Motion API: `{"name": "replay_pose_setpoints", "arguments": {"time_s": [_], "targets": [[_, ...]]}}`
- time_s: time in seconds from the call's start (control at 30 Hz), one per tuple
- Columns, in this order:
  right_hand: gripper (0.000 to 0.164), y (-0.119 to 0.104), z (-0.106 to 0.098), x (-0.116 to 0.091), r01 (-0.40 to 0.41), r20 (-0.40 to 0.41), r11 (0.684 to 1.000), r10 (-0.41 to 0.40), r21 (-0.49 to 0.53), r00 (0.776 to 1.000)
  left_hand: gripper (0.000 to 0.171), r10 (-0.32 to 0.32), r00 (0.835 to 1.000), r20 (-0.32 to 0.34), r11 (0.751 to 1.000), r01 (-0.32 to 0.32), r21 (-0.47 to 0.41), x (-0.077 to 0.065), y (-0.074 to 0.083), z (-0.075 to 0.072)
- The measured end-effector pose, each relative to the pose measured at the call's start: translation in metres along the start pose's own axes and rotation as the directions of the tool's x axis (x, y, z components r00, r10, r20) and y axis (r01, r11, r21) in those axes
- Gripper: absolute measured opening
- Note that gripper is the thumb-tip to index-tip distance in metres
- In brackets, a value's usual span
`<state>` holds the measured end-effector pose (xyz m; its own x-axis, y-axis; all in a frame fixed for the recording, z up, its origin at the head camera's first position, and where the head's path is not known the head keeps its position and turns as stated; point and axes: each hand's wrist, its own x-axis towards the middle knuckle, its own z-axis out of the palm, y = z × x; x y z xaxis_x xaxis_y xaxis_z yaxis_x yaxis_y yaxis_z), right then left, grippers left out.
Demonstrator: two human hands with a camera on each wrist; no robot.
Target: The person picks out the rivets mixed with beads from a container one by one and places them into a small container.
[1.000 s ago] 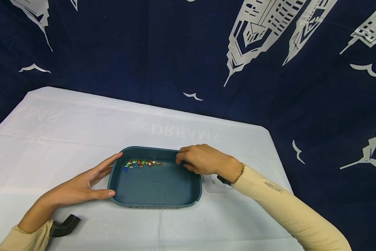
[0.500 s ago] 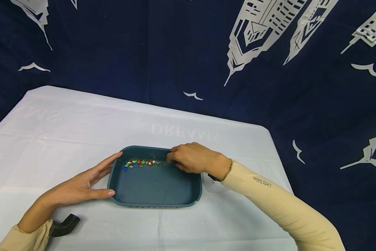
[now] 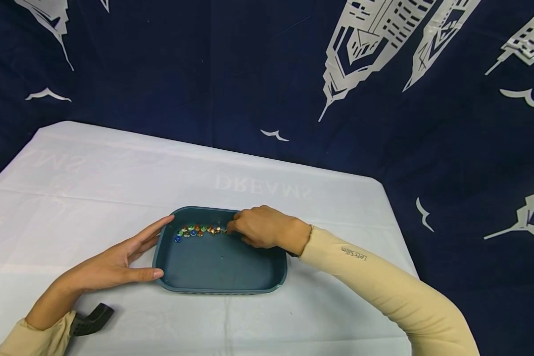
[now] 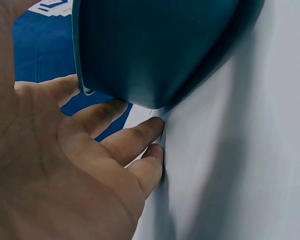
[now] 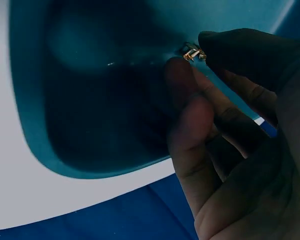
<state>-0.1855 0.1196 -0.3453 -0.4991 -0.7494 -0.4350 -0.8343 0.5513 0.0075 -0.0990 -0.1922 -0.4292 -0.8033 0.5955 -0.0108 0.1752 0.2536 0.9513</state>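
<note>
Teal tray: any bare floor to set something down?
Yes: in the teal tray, bare floor borders the near wall, end to end. Crowded: along the far wall, with multicolored shiny beads at left and the right hand at their right end.

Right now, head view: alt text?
A right hand reaches into a blue-green tray, at the right end of a band of small, shiny multicolored pieces. The left hand touches the tray's left side. White-covered table, patterned navy backdrop.
</note>
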Motion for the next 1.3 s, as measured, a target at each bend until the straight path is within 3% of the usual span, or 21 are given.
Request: {"name": "replay_pose_setpoints", "arguments": {"time_s": [0.7, 1.3], "targets": [[0.033, -0.007, 0.011, 0.012, -0.008, -0.008, 0.998, 0.007, -0.065, 1.0, 0.095, -0.01, 1.0, -0.003, 1.0, 0.01, 0.003, 0.001, 0.001, 0.001], [0.027, -0.007, 0.001, 0.015, 0.002, 0.052, 0.997, 0.002, -0.078, 0.999, 0.095, -0.006, 1.0, 0.001, 1.0, 0.006, 0.002, 0.0, 0.002, 0.001]]}}
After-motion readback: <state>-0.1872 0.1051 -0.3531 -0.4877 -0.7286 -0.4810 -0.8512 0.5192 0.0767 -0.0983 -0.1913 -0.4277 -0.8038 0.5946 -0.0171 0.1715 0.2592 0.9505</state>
